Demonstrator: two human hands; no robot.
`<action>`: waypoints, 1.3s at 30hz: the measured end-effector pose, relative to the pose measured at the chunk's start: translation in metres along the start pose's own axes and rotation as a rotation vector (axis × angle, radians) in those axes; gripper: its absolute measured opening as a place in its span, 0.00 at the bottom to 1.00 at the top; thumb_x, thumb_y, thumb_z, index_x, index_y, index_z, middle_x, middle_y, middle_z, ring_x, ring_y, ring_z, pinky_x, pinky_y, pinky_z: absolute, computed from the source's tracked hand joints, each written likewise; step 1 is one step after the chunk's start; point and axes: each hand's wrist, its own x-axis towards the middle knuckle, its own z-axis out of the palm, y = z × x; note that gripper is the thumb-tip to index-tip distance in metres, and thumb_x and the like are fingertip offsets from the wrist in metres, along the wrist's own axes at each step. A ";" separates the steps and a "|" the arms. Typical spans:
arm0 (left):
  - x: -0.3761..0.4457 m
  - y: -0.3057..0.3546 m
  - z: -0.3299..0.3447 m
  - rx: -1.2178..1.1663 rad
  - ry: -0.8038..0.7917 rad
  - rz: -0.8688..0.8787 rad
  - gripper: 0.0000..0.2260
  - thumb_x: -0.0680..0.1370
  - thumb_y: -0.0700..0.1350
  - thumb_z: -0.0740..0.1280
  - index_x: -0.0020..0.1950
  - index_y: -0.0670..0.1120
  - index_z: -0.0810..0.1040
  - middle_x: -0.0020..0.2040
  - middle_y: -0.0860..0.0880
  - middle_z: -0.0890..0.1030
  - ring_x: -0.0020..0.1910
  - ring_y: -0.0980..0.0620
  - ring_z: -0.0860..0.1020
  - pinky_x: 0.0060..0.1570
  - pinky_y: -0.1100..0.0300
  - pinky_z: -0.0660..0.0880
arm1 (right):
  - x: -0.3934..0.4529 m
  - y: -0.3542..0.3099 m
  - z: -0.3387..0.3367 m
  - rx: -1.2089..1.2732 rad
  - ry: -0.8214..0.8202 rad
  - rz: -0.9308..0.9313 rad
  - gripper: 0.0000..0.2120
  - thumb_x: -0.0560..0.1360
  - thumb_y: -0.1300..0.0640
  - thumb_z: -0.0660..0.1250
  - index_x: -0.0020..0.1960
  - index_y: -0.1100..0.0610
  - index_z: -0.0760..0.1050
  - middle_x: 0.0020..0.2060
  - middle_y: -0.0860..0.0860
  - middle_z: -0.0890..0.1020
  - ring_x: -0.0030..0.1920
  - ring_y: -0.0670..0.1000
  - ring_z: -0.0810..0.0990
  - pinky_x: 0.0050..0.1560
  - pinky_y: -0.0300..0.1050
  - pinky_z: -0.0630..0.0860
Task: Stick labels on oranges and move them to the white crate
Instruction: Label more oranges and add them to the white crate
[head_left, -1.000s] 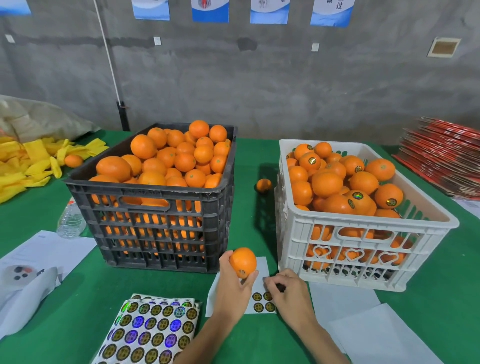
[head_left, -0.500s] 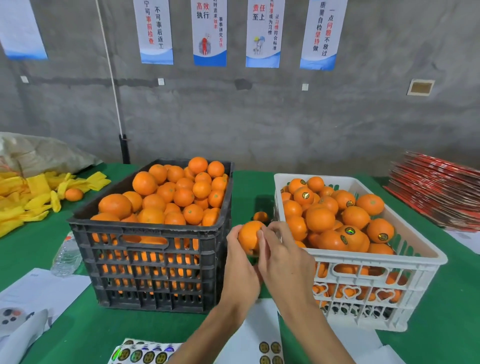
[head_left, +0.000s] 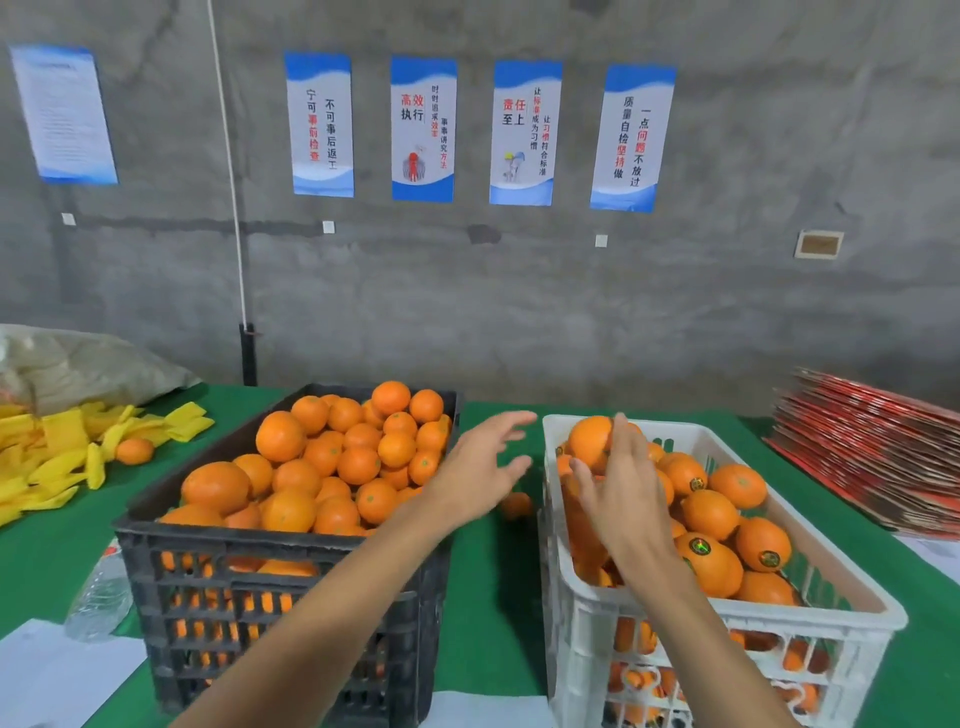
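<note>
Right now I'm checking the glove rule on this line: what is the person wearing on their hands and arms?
Nothing shows on either. The left hand and right hand are bare, without gloves, and no rings are visible. Both forearms are uncovered to the frame's bottom edge: no sleeves, watch or wristband in view.

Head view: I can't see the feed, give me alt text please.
The right hand holds an orange over the heaped white plastic crate. The open left hand hovers between it and the black plastic crate of unlabelled oranges, on a green table.
</note>
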 end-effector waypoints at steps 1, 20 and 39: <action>0.009 -0.013 -0.012 0.076 0.042 -0.038 0.23 0.79 0.39 0.70 0.74 0.48 0.71 0.71 0.49 0.75 0.68 0.52 0.76 0.68 0.55 0.73 | 0.004 0.008 0.002 -0.052 -0.005 0.018 0.33 0.82 0.55 0.66 0.81 0.61 0.54 0.79 0.60 0.60 0.67 0.65 0.74 0.57 0.57 0.77; 0.062 -0.101 -0.087 0.654 -0.151 -0.475 0.30 0.75 0.44 0.76 0.76 0.46 0.71 0.70 0.42 0.76 0.69 0.42 0.74 0.61 0.52 0.73 | 0.013 0.031 0.029 -0.098 -0.025 -0.149 0.15 0.80 0.62 0.65 0.66 0.57 0.79 0.72 0.53 0.74 0.65 0.57 0.78 0.57 0.51 0.80; -0.132 0.007 0.051 -0.139 0.131 -0.309 0.24 0.72 0.51 0.76 0.65 0.59 0.74 0.54 0.63 0.80 0.54 0.64 0.80 0.52 0.67 0.77 | -0.144 -0.009 0.040 0.177 0.034 -0.325 0.25 0.73 0.69 0.69 0.70 0.62 0.74 0.65 0.58 0.77 0.62 0.58 0.78 0.58 0.49 0.80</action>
